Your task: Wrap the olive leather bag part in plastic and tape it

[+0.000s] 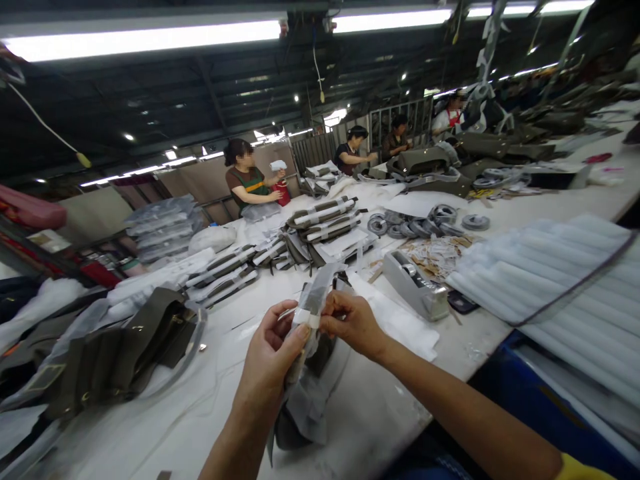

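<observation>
In the middle of the head view, my left hand [277, 340] is closed around a wrapped strap [311, 303], its thumb pressed on a white band. Translucent wrapping covers the strap, which stands tilted upward. My right hand [350, 323] pinches the edge of the wrapping from the other side; its fingertips partly hide what is between them. Below both hands, a dark olive piece with pale wrapping [315, 393] hangs down to the table. Just right of my right hand stands a grey tape dispenser [415, 287].
Wrapped dark straps [325, 220] lie stacked ahead. Olive bag pieces [125, 347] are heaped on the left. Coiled grey rolls [425, 223], a phone [463, 302] and white foam sheets [555, 273] lie rightward, above a blue bin [540, 393]. Several co-workers [253, 177] sit across the table.
</observation>
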Motion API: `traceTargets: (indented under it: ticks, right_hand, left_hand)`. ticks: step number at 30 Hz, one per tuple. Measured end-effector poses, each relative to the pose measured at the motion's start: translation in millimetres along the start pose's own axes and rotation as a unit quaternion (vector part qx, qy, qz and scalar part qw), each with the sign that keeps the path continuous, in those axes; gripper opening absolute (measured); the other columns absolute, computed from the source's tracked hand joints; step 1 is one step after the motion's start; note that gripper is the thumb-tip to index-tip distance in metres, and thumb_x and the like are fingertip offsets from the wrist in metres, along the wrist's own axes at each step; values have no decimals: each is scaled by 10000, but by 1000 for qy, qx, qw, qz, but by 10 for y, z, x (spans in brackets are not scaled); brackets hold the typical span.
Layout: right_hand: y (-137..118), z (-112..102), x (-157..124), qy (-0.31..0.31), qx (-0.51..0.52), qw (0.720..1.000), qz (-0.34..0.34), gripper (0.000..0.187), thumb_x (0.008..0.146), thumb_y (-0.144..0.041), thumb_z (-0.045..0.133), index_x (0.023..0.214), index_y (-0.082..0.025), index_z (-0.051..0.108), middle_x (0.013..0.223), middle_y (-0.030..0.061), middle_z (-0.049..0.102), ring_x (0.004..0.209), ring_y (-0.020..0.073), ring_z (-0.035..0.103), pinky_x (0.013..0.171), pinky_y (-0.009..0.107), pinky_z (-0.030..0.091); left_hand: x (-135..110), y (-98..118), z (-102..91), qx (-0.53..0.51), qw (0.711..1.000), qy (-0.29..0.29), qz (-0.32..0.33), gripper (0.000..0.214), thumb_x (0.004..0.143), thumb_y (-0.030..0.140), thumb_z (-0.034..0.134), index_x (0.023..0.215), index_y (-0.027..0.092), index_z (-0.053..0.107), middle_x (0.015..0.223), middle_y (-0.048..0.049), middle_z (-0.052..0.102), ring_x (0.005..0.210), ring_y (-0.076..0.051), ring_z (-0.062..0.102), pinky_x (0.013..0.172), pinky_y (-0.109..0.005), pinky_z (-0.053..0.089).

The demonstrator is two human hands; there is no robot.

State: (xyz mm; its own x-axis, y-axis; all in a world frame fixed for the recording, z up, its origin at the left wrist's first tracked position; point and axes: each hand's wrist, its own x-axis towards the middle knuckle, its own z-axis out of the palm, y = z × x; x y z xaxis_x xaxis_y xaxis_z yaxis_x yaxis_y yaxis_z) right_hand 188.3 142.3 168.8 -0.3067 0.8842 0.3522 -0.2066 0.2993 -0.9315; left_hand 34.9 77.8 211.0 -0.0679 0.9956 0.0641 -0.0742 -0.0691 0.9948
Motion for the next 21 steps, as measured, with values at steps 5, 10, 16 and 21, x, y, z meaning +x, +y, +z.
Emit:
traceTargets:
  ticks: [5, 10, 16, 21]
  right_hand:
    - [-71, -155, -213, -120, -83, 989, -23, 262, 833, -464, 712, 836, -202, 706, 756, 12, 697, 554, 126, 631, 568, 252, 526]
    - [252, -893, 70, -105, -423, 900, 2, 179, 945, -288, 580, 1029, -229, 727, 916, 9, 761, 821, 152, 708, 810, 252, 533]
    - [751, -1768, 944, -45, -601, 790, 113, 178, 946, -252, 590, 1018, -152, 717, 1102, 109, 722, 1075, 247, 652, 971, 395, 482]
    - [1037, -1970, 1491, -96, -671, 711, 187, 281, 955, -346, 608, 1166, -161, 625, 1228, 103, 620, 1075, 225, 620, 933, 443, 527]
  left_hand:
    - [16, -7, -98, 62, 996, 46, 42, 531, 751, 496, 763, 1148, 188, 589, 1080, -86, 700, 943, -221, 681, 777, -281, 546]
    - [26, 18, -243, 108, 991, 76, 22, 519, 779, 556, 725, 1153, 207, 641, 1060, -68, 709, 914, -207, 670, 798, -276, 544]
    - [35, -35, -347, 144, 987, 68, 9, 555, 810, 635, 644, 1220, 262, 647, 1173, -66, 700, 1073, -243, 651, 810, -270, 562]
    - [43, -42, -401, 192, 980, 55, 13, 550, 844, 667, 564, 1219, 280, 670, 1271, -55, 674, 1226, -269, 591, 996, -325, 511]
